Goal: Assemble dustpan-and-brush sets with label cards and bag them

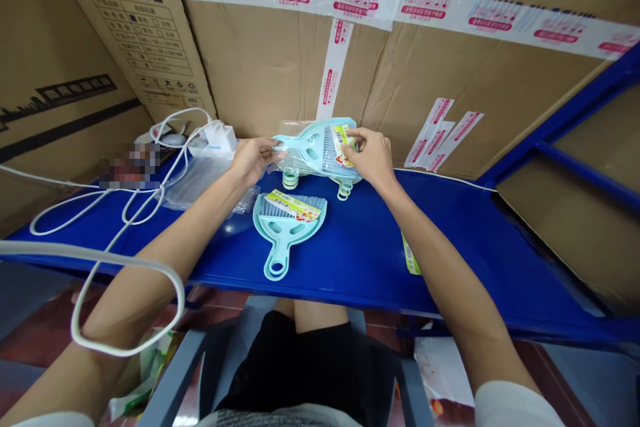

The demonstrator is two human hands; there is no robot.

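At the back of the blue table, a light-blue dustpan-and-brush set (313,147) in clear plastic lies over other sets, whose ringed handle ends show below it. My left hand (257,159) pinches the handle end of this wrapped set. Its other end, by the yellow-green label, is gripped between the thumb and fingers of my right hand (371,155). Nearer to me lies a second light-blue set (283,230), handle towards me, with a yellow-green label across its brush.
White cables (110,253) loop over the left side, near a white adapter (220,139) and clear plastic bags (200,183). Large cardboard boxes (280,60) stand behind the blue table (360,260). A loose label (411,257) lies beside my right forearm.
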